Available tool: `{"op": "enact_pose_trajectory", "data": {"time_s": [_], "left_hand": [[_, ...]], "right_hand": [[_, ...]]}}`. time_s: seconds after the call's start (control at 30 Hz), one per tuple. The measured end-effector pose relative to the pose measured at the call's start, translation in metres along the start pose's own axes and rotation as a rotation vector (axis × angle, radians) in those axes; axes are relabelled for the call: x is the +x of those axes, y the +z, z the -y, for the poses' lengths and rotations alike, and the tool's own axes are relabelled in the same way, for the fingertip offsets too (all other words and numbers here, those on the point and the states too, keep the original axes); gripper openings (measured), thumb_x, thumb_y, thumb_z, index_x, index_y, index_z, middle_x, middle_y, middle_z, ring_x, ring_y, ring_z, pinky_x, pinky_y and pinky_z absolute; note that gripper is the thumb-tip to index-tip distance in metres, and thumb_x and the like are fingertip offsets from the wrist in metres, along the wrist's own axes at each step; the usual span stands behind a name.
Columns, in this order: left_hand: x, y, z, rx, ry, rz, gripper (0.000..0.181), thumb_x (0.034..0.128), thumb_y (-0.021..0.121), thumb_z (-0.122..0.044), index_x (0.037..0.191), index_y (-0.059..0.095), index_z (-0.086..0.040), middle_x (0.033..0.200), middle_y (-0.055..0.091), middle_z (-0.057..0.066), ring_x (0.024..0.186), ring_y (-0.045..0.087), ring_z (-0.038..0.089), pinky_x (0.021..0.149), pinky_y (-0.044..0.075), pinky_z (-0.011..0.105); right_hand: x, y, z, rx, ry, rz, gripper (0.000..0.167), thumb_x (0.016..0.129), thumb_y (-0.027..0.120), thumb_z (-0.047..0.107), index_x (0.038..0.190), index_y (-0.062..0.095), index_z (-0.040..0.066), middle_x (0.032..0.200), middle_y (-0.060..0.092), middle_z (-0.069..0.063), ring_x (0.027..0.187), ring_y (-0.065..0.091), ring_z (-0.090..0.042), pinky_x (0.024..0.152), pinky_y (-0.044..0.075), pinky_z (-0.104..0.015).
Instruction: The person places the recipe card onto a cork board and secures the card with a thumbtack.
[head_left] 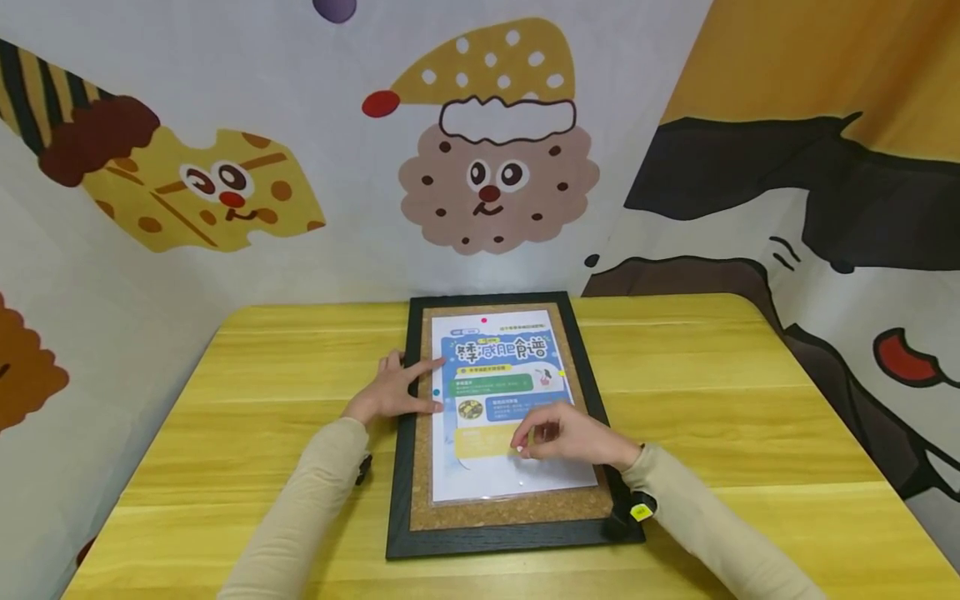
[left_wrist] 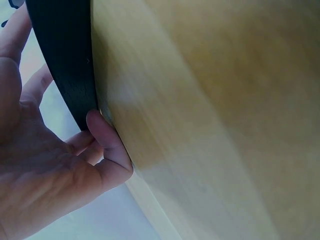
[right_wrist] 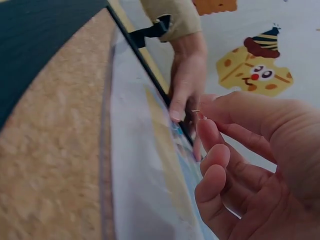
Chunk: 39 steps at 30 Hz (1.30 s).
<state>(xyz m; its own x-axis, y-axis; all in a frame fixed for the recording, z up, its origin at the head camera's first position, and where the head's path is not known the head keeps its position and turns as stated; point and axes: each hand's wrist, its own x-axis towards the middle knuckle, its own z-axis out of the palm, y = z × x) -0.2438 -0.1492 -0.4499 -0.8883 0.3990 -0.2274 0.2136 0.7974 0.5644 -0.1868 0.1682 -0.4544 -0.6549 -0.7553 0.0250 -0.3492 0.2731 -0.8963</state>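
Note:
A printed sheet (head_left: 487,492) with blue, green and yellow blocks lies on a black-framed cork board (head_left: 450,518). My left hand (head_left: 390,389) rests at the board's left side, its thumb and index finger reaching over the frame onto the sheet's edge. In the left wrist view, other fingers bend against the outer side of the black frame (left_wrist: 65,55). Above the lower part of the sheet, my right hand (head_left: 566,433) pinches a small thumbtack (right_wrist: 196,111) between thumb and index finger. Its metal point shows; fingertips hide most of its head.
Coloured dots like tack heads sit on the sheet: a pink one (head_left: 483,320) at the top, a teal one (head_left: 436,392) left, a yellow one (head_left: 561,372) right. The board lies on a yellow wood-grain table (head_left: 300,350), against a cartoon-printed cloth (head_left: 360,208).

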Motion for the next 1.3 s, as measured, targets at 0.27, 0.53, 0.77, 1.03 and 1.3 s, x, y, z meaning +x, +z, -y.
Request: {"op": "enact_pose_trajectory", "data": {"time_s": [0.27,0.53,0.77,1.03,1.3], "left_hand": [[0.001,0.001,0.0,0.011,-0.008,-0.002,0.085,0.078,0.077,-0.048,0.15,0.038,-0.024,0.146,0.008,0.037,0.127,0.017,0.045,0.094,0.032,0.063],[0.001,0.002,0.0,0.007,-0.011,0.002,0.085,0.0783,0.077,-0.048,0.15,0.038,-0.023,0.146,0.009,0.037,0.126,0.018,0.045,0.094,0.032,0.063],[0.0,0.0,0.0,-0.002,-0.022,0.0,0.085,0.0783,0.077,-0.048,0.15,0.038,-0.024,0.145,0.011,0.036,0.126,0.019,0.044,0.094,0.032,0.063],[0.001,0.001,0.0,0.003,-0.014,0.0,0.086,0.0783,0.077,-0.048,0.15,0.038,-0.024,0.145,0.011,0.036,0.124,0.02,0.043,0.093,0.033,0.062],[0.001,0.001,0.001,-0.008,-0.017,0.0,0.086,0.078,0.077,-0.048,0.15,0.038,-0.023,0.145,0.011,0.036,0.124,0.02,0.043,0.093,0.033,0.062]], "right_hand": [[0.002,0.009,-0.002,-0.01,0.009,0.04,0.011,0.087,0.073,0.01,0.098,0.074,0.009,0.089,0.068,-0.005,0.068,0.052,-0.008,0.06,0.041,-0.021],[-0.002,0.011,0.0,0.001,-0.011,0.129,0.01,0.087,0.072,0.009,0.097,0.074,0.01,0.088,0.069,-0.004,0.064,0.049,-0.005,0.058,0.04,-0.02],[-0.004,0.015,0.002,-0.033,-0.032,0.138,0.009,0.087,0.073,0.011,0.096,0.074,0.012,0.086,0.068,0.004,0.065,0.05,-0.006,0.058,0.042,-0.021],[-0.005,0.015,0.0,-0.087,-0.004,0.144,0.012,0.086,0.073,0.008,0.095,0.075,0.016,0.087,0.068,0.005,0.068,0.054,-0.005,0.059,0.044,-0.021],[-0.005,0.016,0.002,-0.095,0.011,0.141,0.012,0.085,0.075,0.01,0.093,0.075,0.018,0.085,0.067,0.011,0.068,0.055,-0.004,0.058,0.045,-0.021]]}}
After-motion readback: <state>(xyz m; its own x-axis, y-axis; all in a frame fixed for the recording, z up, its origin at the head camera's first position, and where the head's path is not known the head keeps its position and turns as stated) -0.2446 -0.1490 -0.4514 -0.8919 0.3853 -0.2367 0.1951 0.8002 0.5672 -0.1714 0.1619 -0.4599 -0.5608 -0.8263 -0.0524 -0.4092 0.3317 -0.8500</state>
